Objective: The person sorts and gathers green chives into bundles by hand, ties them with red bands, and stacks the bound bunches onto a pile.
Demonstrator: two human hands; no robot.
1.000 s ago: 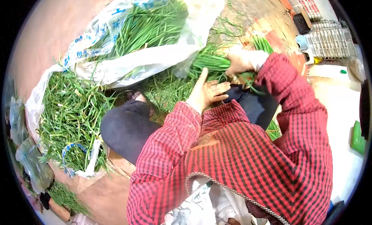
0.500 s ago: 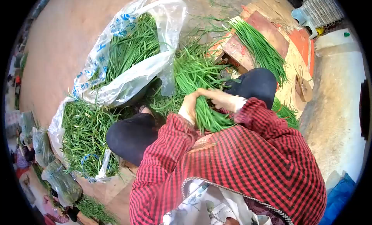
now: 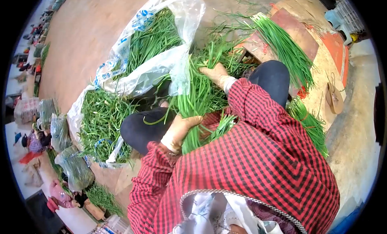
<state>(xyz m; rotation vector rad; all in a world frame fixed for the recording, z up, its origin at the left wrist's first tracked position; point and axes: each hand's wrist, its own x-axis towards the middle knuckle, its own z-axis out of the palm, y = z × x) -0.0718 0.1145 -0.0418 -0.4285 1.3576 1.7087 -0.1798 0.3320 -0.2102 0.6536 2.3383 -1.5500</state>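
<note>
My left hand (image 3: 181, 131) is wrapped around a bunch of long green chives (image 3: 196, 97) above my lap, with blade ends hanging below the fist. Farther forward, my right hand (image 3: 217, 74) has its fingers curled around the upper part of the chives, close to the loose heap (image 3: 225, 56) between my knees. Some fingertips are hidden among the blades. A neat bundle of chives (image 3: 282, 48) with pale ends lies on a low wooden stool (image 3: 261, 48) to the right. Beside my right leg is another tied bundle (image 3: 308, 123).
To the left, a clear plastic bag (image 3: 141, 84) with blue print holds more chives, and a pile of short trimmings (image 3: 105, 121) lies nearer. A sandal-like brown object (image 3: 333, 97) rests at right. Filled plastic bags (image 3: 74, 167) and other people sit along the far left.
My hands were close together on the bunch; now the left has moved down and left, the right forward. The bunch stretches between them. The view has shifted slightly.
</note>
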